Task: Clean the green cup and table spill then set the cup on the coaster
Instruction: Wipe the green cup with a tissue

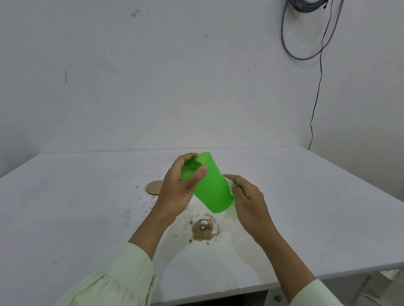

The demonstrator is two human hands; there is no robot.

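The green cup [211,187] is held tilted above the table, its base pointing up and away, its mouth down toward me. My left hand [178,190] grips it near the base, thumb across its side. My right hand [248,202] is at the cup's rim, fingers closed on a white tissue [229,185] pressed against the cup; most of the tissue is hidden. Below the cup a brown ring-shaped spill [204,230] with scattered specks lies on the white table [82,217]. The round cardboard coaster [154,187] lies flat behind my left hand, partly hidden.
A white wall stands right behind the table. Grey coiled cables [305,4] hang at the upper right, and a thin black wire runs down to the table's back right corner. The table's front edge [215,297] is close to me.
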